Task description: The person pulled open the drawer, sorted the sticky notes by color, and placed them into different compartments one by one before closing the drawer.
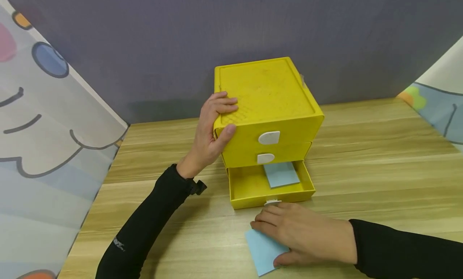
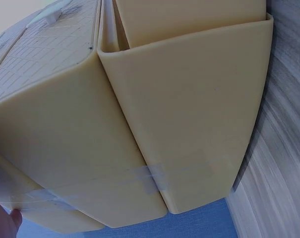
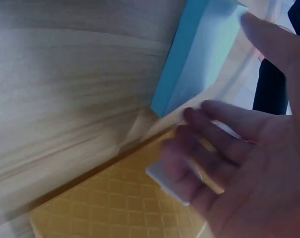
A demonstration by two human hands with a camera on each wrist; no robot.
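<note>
My left hand [image 1: 213,130] rests on the upper left corner of a yellow drawer box [image 1: 264,90], fingers laid over its top and thumb by the front edge. The bottom drawer [image 1: 249,186] is pulled out and holds a light blue sticky note pad [image 1: 283,176]. In front of it, a second light blue sticky note pad [image 1: 260,251] lies on the table, partly covered by my right hand [image 1: 304,234]. In the right wrist view, this pad [image 3: 199,59] shows between the spread thumb and fingers, with the thumb tip at one corner. The fingers are near the drawer's white handle [image 3: 164,183].
The wood-grain table [image 1: 380,162] extends around the box. A grey-blue panel [image 1: 162,50] stands behind it, with cartoon-printed panels [image 1: 54,122] at the sides. Clear tape [image 2: 150,178] crosses the side of the box. The upper two drawers are closed.
</note>
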